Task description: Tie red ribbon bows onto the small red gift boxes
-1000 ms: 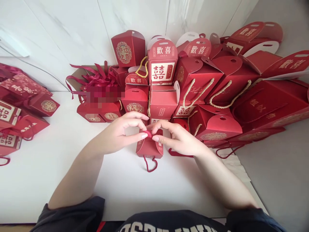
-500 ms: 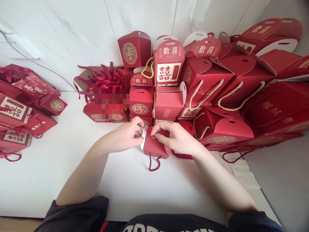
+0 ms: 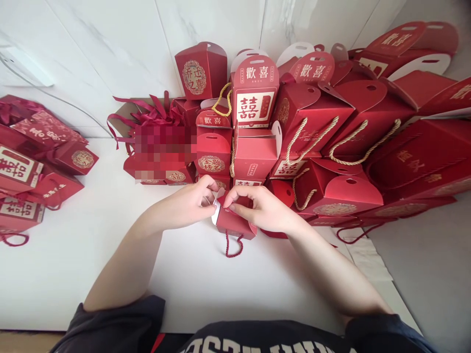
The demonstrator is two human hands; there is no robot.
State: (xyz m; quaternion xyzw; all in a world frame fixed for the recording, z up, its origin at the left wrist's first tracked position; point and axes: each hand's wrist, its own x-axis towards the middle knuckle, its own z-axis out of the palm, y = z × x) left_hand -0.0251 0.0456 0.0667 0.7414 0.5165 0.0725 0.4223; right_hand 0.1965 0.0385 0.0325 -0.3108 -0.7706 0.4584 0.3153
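Note:
A small red gift box (image 3: 235,221) sits on the white table in front of me, its dark red rope handle (image 3: 234,247) lying toward me. At the box's left end, my left hand (image 3: 196,202) has its thumb and fingers closed on the white-lined end flap (image 3: 216,214). My right hand (image 3: 257,206) bends over the top from the right, with thumb and forefinger pinched at the top flap near the middle. The hands partly hide the box's top and far side.
Red gift boxes (image 3: 253,108), several with gold rope handles, are stacked behind and to the right against the marble wall (image 3: 121,44). Dark red ribbons (image 3: 158,115) spill from a box at back left. More red boxes (image 3: 22,171) stand at far left on the white table (image 3: 121,255).
The left end flap has tilted inward, and both hands have shifted slightly over the box. The whole view has moved a little.

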